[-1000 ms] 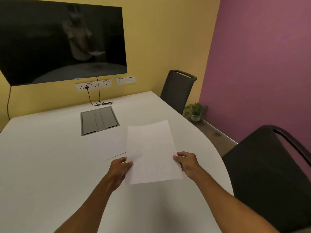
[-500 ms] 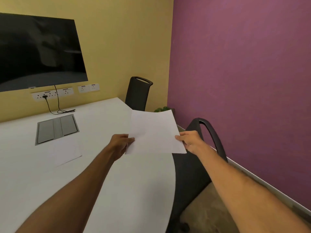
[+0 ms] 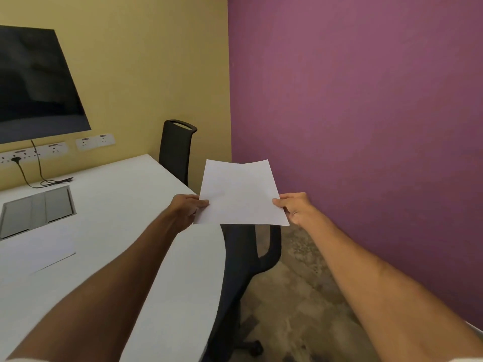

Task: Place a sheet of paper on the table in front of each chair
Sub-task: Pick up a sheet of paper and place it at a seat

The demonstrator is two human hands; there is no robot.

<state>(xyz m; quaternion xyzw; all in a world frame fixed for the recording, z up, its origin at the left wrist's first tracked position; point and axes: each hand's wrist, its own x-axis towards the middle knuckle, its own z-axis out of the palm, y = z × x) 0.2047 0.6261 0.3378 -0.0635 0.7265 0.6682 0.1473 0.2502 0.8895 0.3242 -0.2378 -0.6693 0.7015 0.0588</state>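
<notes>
I hold a white sheet of paper [image 3: 241,194] in the air with both hands, past the right edge of the white table [image 3: 130,210]. My left hand [image 3: 187,207] pinches its lower left corner and my right hand [image 3: 295,207] grips its right edge. Under the sheet a black chair [image 3: 245,257] is tucked against the table's rounded edge. A second black chair [image 3: 176,150] stands at the far corner by the yellow wall. Another sheet of paper [image 3: 39,253] lies flat on the table at the left.
A grey cable hatch [image 3: 36,211] is set into the tabletop. A dark screen [image 3: 34,84] hangs on the yellow wall above a row of sockets [image 3: 55,150] with a black cable [image 3: 41,178]. The purple wall [image 3: 366,113] runs along the right, with brownish floor [image 3: 300,296] beside it.
My view has swung right. The sheet, in both hands, has moved from above the tabletop out past its right edge, over the near chair. The other sheet stays on the table.
</notes>
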